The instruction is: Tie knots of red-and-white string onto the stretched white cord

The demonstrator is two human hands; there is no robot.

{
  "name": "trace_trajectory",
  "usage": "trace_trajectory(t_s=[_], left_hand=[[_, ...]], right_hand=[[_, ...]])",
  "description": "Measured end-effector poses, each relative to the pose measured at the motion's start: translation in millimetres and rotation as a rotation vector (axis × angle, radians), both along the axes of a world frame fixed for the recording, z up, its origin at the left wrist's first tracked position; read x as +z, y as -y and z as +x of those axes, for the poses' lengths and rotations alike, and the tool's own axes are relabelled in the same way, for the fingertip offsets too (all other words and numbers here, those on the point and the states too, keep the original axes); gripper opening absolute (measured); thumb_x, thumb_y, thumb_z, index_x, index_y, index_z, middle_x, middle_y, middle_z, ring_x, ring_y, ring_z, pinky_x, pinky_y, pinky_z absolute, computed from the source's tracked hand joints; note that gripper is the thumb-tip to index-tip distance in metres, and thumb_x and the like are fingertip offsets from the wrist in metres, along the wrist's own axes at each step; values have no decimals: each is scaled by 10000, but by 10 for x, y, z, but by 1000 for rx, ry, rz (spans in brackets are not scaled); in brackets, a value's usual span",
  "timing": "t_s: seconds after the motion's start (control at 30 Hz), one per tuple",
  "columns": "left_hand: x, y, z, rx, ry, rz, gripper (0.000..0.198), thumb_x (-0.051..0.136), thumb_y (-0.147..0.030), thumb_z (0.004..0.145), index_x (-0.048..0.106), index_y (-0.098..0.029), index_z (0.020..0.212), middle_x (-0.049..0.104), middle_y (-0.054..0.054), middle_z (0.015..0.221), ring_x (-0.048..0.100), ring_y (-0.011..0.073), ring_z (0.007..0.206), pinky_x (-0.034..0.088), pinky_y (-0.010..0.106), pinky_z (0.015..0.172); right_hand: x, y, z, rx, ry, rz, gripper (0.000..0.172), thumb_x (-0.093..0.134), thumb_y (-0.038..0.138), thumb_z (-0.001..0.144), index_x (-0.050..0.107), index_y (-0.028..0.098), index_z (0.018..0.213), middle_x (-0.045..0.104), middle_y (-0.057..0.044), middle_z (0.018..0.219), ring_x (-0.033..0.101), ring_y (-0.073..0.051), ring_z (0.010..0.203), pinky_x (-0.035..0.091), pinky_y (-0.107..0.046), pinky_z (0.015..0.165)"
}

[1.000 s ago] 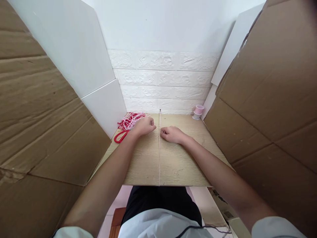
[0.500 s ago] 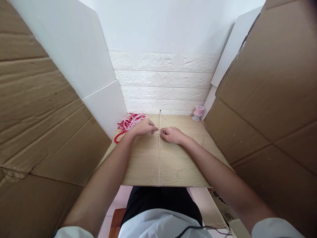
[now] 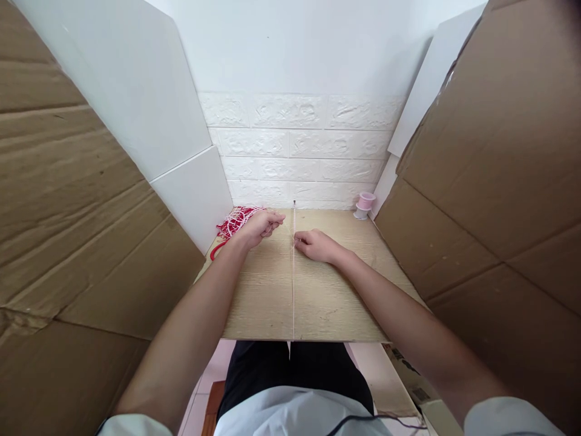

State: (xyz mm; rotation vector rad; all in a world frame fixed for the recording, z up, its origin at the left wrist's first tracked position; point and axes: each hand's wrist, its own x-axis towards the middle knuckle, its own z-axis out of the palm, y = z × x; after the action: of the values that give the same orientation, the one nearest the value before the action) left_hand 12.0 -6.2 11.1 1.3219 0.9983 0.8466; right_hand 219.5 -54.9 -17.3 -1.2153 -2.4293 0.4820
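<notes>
A pale cord [image 3: 293, 290] runs taut down the middle of the wooden board [image 3: 258, 303], from a small dark pin [image 3: 294, 202] at the back over the front edge. My left hand [image 3: 263, 226] is just left of the cord, raised a little, with its fingers pinched. A faint, thin thread seems to run from them towards the cord. On the other side, the fingertips of my right hand [image 3: 315, 245] are closed on thread right beside the cord. The thread is too fine to follow fully.
A bundle of red and white strings [image 3: 236, 220] lies at the back left, near a red loop handle [image 3: 218, 249]. Two stacked spools [image 3: 365, 201] stand at the back right. Cardboard panels [image 3: 91, 206] flank both sides, and a white brick-patterned wall [image 3: 290, 145] closes the back.
My left hand has moved up and slightly left, away from the cord. My right hand has stayed almost in place beside it.
</notes>
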Motion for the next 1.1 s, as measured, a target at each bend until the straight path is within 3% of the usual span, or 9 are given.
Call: trace_trajectory(t_s=[0.2, 0.4, 0.6, 0.83, 1.1], left_hand=[[-16, -42, 8, 138, 191, -69, 173, 752, -227, 687, 619, -121, 714, 599, 14, 682, 489, 50, 529, 330, 176, 437], [11, -42, 8, 80, 326, -195, 162, 698, -212, 742, 598, -121, 652, 726, 114, 880, 669, 132, 725, 522, 230, 672], [85, 35, 55, 45, 295, -248, 155, 682, -244, 776, 608, -134, 696, 735, 132, 855, 702, 189, 794, 549, 288, 745], [74, 36, 59, 47, 260, -272, 157, 670, -226, 779, 581, -135, 688, 621, 30, 606, 637, 125, 592, 510, 242, 610], [64, 54, 82, 19, 217, -246, 152, 645, -180, 780, 545, -143, 672, 542, -7, 534, 573, 105, 512, 497, 246, 579]], right_hand=[[-12, -4, -12, 18, -43, 102, 269, 458, 230, 935, 562, 162, 696, 590, -19, 671, 452, -114, 608, 289, -243, 612], [14, -15, -10, 51, 18, 201, 223, 483, 203, 907, 587, 155, 716, 606, -48, 742, 481, -131, 670, 327, -251, 670], [64, 17, -15, 33, 80, 221, 162, 483, 143, 868, 633, 149, 807, 637, -76, 821, 513, -155, 721, 341, -259, 690], [41, 10, -9, 41, 22, 191, 177, 494, 82, 800, 630, 154, 889, 658, -56, 836, 532, -154, 727, 349, -248, 694], [5, 19, -58, 42, -97, 255, 265, 503, 97, 820, 633, 151, 1044, 658, -43, 834, 566, -174, 794, 360, -294, 842]])
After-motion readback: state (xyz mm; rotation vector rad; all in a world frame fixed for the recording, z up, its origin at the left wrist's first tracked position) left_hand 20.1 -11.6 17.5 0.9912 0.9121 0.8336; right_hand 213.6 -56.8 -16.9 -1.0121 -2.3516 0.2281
